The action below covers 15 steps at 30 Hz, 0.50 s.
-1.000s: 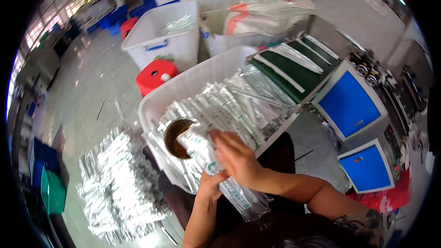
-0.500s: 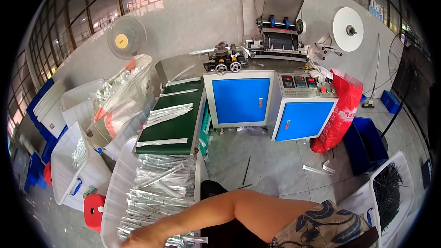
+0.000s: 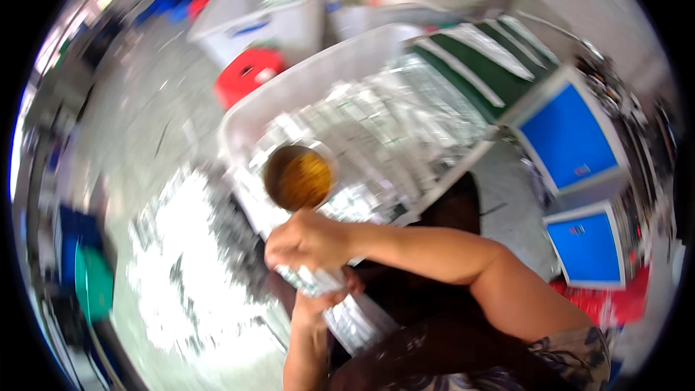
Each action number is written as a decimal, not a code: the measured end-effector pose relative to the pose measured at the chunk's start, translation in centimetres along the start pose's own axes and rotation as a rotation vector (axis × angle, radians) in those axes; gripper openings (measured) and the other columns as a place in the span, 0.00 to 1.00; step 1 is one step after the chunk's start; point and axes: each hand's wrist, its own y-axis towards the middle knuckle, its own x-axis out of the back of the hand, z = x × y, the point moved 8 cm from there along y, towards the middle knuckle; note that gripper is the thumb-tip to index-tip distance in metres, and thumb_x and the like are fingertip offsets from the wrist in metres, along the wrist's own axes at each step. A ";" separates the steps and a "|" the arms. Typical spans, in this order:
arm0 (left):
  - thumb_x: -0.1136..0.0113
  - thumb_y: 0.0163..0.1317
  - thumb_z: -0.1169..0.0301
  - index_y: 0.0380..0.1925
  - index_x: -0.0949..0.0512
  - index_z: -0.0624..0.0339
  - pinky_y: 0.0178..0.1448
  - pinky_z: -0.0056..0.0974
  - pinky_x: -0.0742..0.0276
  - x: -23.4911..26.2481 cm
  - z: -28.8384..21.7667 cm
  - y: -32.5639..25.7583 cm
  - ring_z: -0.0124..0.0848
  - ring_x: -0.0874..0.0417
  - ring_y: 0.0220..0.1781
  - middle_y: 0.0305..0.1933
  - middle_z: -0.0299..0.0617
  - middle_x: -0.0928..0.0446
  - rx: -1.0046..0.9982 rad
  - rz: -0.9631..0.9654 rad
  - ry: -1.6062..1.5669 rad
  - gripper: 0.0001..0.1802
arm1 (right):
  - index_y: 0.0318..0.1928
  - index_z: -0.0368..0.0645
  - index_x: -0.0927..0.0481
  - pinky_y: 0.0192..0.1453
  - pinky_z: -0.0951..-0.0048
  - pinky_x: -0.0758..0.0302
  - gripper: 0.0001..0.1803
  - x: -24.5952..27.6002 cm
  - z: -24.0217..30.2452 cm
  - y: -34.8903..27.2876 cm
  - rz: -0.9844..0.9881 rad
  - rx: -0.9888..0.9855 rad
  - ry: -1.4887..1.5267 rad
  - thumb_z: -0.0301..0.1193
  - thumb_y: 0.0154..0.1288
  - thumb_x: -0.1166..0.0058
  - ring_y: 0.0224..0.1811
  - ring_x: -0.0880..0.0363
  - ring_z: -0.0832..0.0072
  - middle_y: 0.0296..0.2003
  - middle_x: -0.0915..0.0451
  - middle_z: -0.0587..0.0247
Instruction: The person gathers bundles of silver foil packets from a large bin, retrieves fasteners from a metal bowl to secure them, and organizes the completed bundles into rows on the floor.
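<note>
A bundle of long silvery packets point(image 3: 358, 324) lies over my lap, slanting up into my two hands. My right hand point(image 3: 308, 241) is closed around its upper end, knuckles up. Just below, my left hand point(image 3: 322, 303) wraps around the same bundle, its fingers partly hidden. Beyond them stands a white plastic bin point(image 3: 235, 127) full of similar silvery packets point(image 3: 376, 127). On the near end of those packets rests a round metal bowl point(image 3: 274, 177) with orange-yellow contents, too blurred to name.
A large heap of silvery strips point(image 3: 192, 261) covers the floor at left. A green conveyor belt point(image 3: 463, 58) carrying strips ends over the bin's far side. Blue-doored machine cabinets point(image 3: 572, 137) stand at right. A red stool point(image 3: 250, 76) is beside the bin.
The view has swung left and down, with blur. My right hand has come from the packets in the bin to the bundle over my lap. My left hand has come into view.
</note>
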 end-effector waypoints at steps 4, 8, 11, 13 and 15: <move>0.36 0.34 0.75 0.40 0.32 0.64 0.40 0.42 0.27 3.0 -4.3 -4.3 0.37 0.26 0.32 0.30 0.43 0.29 -0.207 -0.293 -0.084 0.28 | 0.40 0.36 0.25 0.41 0.69 0.26 0.14 2.0 -4.2 1.7 -0.102 -0.255 -0.495 0.33 0.63 0.58 0.38 0.23 0.62 0.37 0.22 0.53; 0.41 0.34 0.74 0.43 0.34 0.61 0.40 0.41 0.28 5.2 -3.5 -5.7 0.34 0.29 0.29 0.27 0.40 0.33 -0.220 -0.426 -0.215 0.29 | 0.34 0.37 0.21 0.39 0.65 0.25 0.12 2.3 -8.8 2.9 0.177 -0.454 -1.180 0.28 0.56 0.57 0.37 0.21 0.61 0.32 0.21 0.54; 0.41 0.34 0.74 0.43 0.34 0.62 0.41 0.40 0.29 4.4 -3.2 -4.6 0.34 0.29 0.29 0.28 0.41 0.32 -0.197 -0.401 -0.223 0.28 | 0.30 0.41 0.19 0.39 0.64 0.25 0.11 2.9 -9.8 2.5 0.301 -0.618 -1.214 0.28 0.54 0.56 0.37 0.21 0.63 0.31 0.20 0.56; 0.40 0.34 0.76 0.42 0.33 0.63 0.40 0.41 0.28 4.5 -3.0 -4.4 0.36 0.28 0.30 0.29 0.43 0.31 -0.201 -0.399 -0.234 0.28 | 0.29 0.43 0.18 0.39 0.64 0.25 0.11 3.4 -9.7 2.3 0.284 -0.622 -1.208 0.27 0.53 0.57 0.38 0.20 0.64 0.31 0.20 0.56; 0.38 0.34 0.77 0.41 0.32 0.65 0.40 0.42 0.28 4.6 -2.9 -4.1 0.38 0.26 0.31 0.30 0.45 0.28 -0.212 -0.404 -0.273 0.27 | 0.29 0.44 0.18 0.38 0.64 0.25 0.11 3.4 -10.1 2.3 0.302 -0.619 -1.233 0.28 0.53 0.57 0.37 0.20 0.65 0.31 0.19 0.57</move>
